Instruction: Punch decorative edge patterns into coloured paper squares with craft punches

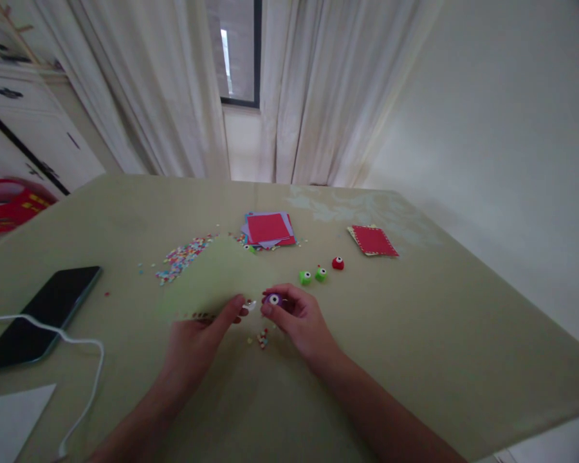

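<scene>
My left hand [207, 331] is closed, pinching a pale green sheet of paper [217, 270] that is blurred and has a row of small holes along its near edge. A small whitish, see-through piece [249, 305] shows at its fingertips; I cannot make out what it is. Close beside it, my right hand [299, 315] is closed around a small purple one-eyed thing [273, 299] that looks like a mini paper punch. Below the hands lie a few confetti bits [262, 338]. Two green one-eyed pieces [305, 278] and a red one-eyed piece [338, 263] stand beyond my right hand.
Multicoloured confetti [186, 257] is spread behind the green sheet. A stack of coloured paper [270, 229] lies farther back, and red paper with a holed edge [374, 240] to its right. A phone [43, 315], a white cable [99, 360] and white paper [14, 418] lie left.
</scene>
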A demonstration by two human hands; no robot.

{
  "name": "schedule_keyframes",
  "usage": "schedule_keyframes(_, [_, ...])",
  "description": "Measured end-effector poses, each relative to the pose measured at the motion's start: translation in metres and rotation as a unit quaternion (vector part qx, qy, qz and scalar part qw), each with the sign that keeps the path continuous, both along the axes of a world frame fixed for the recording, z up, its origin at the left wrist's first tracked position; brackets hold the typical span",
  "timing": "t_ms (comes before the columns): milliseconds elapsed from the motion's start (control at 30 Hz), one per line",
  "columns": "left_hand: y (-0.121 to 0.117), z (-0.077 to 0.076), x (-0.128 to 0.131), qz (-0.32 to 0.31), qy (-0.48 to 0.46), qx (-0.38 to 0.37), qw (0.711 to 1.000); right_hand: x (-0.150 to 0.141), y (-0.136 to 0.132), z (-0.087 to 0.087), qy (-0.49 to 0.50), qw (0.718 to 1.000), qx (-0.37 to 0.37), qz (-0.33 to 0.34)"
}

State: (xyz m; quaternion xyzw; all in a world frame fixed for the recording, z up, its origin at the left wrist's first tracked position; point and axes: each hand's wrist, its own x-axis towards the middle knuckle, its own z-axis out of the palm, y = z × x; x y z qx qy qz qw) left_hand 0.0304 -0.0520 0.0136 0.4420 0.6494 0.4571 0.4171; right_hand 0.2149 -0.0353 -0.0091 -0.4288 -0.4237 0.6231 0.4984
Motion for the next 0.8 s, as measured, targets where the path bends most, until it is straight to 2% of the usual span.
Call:
schedule_keyframes(133, [-0.002,0.001,0.003,-0.009,0.045,0.041,0.998,0.001,-0.002,0.0,0.026,0.999,-0.039,0.019])
schedule_keyframes(233, [-0.003,-0.001,0.003,-0.009,0.082,0.044,0.996,0.001,-0.002,-0.001,0.038,0.997,-0.057,0.029])
schedule_keyframes(433, [-0.003,-0.006,0.004,-0.024,0.093,0.047,0.994,0.001,-0.001,0.002,0.103,0.991,-0.088,0.021])
schedule_keyframes(633, [-0.003,-0.006,0.006,-0.047,0.068,0.054,0.995,0.0,-0.001,-0.001,0.097,0.992,-0.075,-0.022])
schedule_keyframes(800, [-0.002,-0.012,0.008,-0.083,0.031,0.085,0.992,0.001,-0.004,0.003,0.118,0.991,-0.07,-0.006])
